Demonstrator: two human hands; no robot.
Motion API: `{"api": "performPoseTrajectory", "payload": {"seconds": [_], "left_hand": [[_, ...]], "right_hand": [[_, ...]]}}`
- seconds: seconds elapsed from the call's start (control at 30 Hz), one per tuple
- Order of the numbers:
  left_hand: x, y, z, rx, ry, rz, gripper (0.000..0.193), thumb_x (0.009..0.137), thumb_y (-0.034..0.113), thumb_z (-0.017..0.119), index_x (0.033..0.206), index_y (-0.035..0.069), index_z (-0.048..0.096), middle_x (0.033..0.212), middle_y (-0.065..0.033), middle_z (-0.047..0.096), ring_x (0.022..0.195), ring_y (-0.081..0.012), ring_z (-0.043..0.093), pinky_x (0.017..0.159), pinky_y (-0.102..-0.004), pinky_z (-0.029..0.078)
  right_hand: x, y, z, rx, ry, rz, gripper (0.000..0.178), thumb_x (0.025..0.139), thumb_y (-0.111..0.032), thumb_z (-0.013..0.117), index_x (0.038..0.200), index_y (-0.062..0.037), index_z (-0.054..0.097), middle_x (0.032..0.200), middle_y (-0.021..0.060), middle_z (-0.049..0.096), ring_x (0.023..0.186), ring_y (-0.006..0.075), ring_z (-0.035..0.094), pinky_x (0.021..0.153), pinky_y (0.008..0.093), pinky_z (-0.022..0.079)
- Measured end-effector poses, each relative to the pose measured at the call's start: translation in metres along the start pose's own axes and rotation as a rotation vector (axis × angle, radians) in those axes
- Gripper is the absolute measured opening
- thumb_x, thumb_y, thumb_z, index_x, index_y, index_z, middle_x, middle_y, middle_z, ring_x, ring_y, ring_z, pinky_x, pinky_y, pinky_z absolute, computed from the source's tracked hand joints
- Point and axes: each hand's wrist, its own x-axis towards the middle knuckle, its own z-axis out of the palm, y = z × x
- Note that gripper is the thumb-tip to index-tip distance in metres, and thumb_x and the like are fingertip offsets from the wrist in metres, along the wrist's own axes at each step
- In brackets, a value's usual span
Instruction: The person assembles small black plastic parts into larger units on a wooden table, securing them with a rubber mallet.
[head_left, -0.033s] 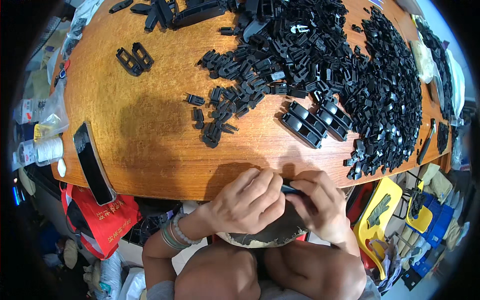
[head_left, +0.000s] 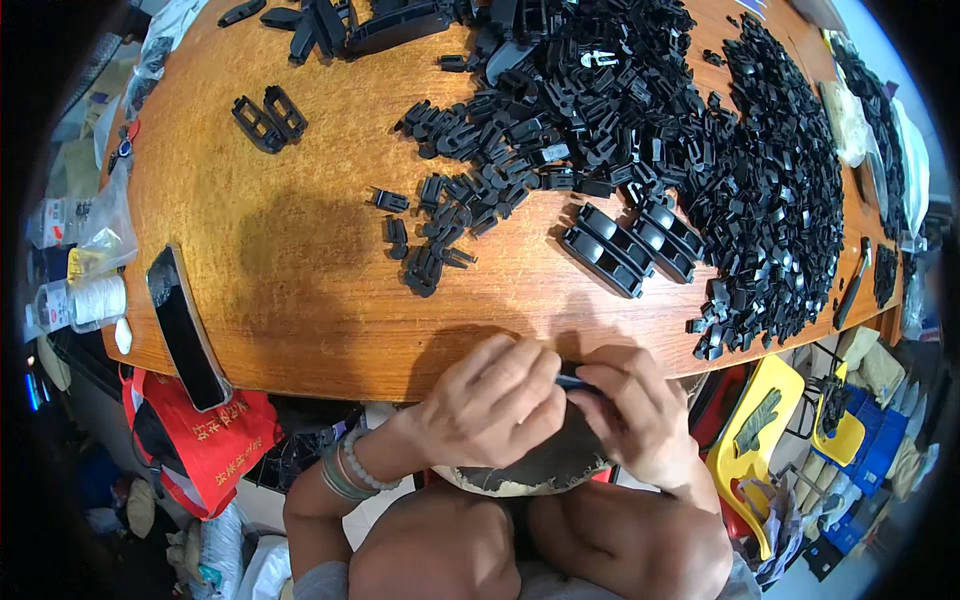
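Just off the table's near edge, a small black plastic part shows between my two hands, mostly covered by fingers. My left hand is closed at its left end, with bracelets on the wrist. My right hand pinches its right end between thumb and fingers. A dark round pad with a frayed pale rim lies under the hands, above my knees. Beyond them on the table stand black plastic housings with silvery rounded inserts. Small black clip-like pieces lie loose to their left.
Large heaps of small black parts cover the table's right and far middle. Two black open frames sit far left. A phone lies at the left edge, near a red bag. A yellow chair stands right.
Both hands have shifted very slightly, and the gap between their fingertips shows the black part at a slightly different angle. The things on the table have not moved.
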Motion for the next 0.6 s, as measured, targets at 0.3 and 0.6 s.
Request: {"api": "performPoseTrajectory", "payload": {"seconds": [0.3,0.6], "left_hand": [[-0.005,-0.001,0.002,-0.237,0.028,-0.138,0.025,0.069,0.005,0.064,0.090,-0.007,0.057,0.096,-0.0199,0.057,0.089,-0.0316,0.058,0.075,-0.0404,0.052],[0.000,-0.004,0.003,-0.234,0.034,-0.105,0.027,0.064,0.003,0.066,0.089,-0.006,0.061,0.093,-0.0183,0.060,0.084,-0.0294,0.060,0.070,-0.0373,0.054]], "right_hand": [[-0.002,0.021,-0.004,0.872,0.466,-0.274,0.043,0.093,-0.033,0.051,0.062,-0.0035,0.053,0.058,0.0050,0.052,0.049,0.0164,0.054,0.038,0.0273,0.044],[0.024,0.009,0.029,1.107,0.765,-0.316,0.065,0.100,-0.046,0.027,0.052,-0.0056,0.043,0.044,0.0000,0.039,0.032,0.0135,0.039,0.029,0.0280,0.036]]}}
